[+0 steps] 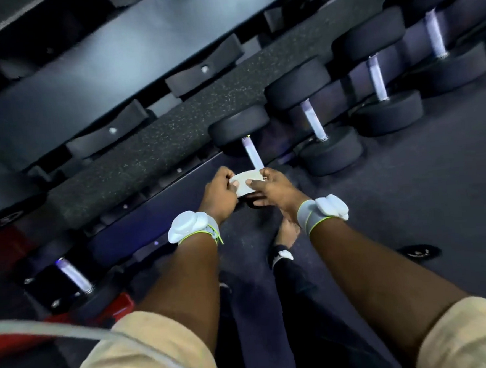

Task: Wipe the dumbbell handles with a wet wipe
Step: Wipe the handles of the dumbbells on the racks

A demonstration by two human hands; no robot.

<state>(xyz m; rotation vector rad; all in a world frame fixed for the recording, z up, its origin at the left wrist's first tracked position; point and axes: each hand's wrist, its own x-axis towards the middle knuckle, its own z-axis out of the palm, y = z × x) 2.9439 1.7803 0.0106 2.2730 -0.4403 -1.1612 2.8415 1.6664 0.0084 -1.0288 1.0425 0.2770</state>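
A dumbbell (72, 274) sits at lower left. The left hand (220, 191) has its grip pinched on one end of the wet wipe (244, 183), and the right hand (271, 187) pinches the other end. The wipe is held just below the nearest dumbbell handle (252, 154). A row of dumbbells (378, 82) runs off to the right.

Place: a gym's free-weights area.
Weights: a row of black, round-headed dumbbells (331, 150) with metal handles runs off to the far right.
Rack: a dark tiered rack (129, 62) with shaped cradles (111, 132) stands at left, a lone dumbbell (72, 274) low on its near end.
Floor: dark rubber matting (424, 200), with a speckled strip (175, 142) showing between the rack's tiers.
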